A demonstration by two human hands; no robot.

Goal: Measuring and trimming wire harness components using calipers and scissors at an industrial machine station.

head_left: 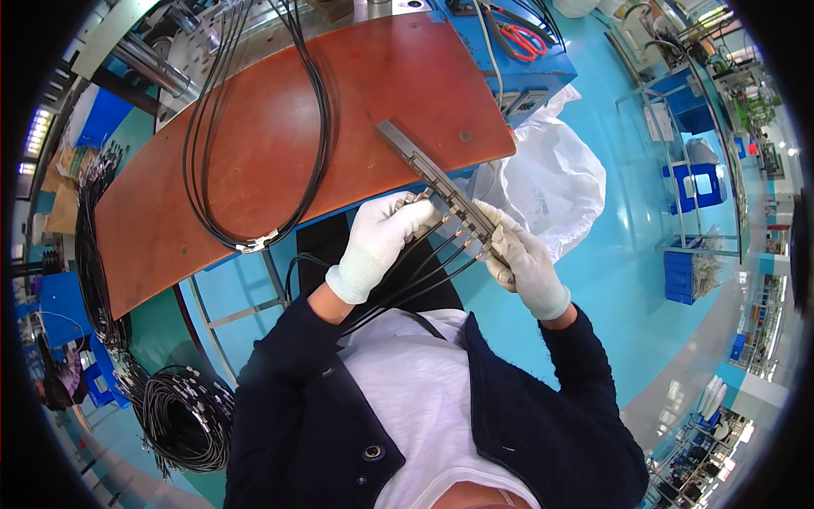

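A long dark metal bar with slots along its side (437,180) slants over the front edge of the brown work board. My gloved right hand (523,259) is closed round its near end. Several black cables (437,270) run from the bar's slotted side down toward my lap, their metal ends at the slots. Close to the bar's middle, my gloved left hand (387,231) has thumb and fingers pinched together by a cable end; the fingers partly hide what they hold.
On the brown board (407,85) lies a loop of black cables (326,153). Red-handled scissors (523,41) rest on a blue box at the back right. A white plastic bag (560,174) hangs beyond the board's right corner. Coiled cables (185,416) hang at lower left.
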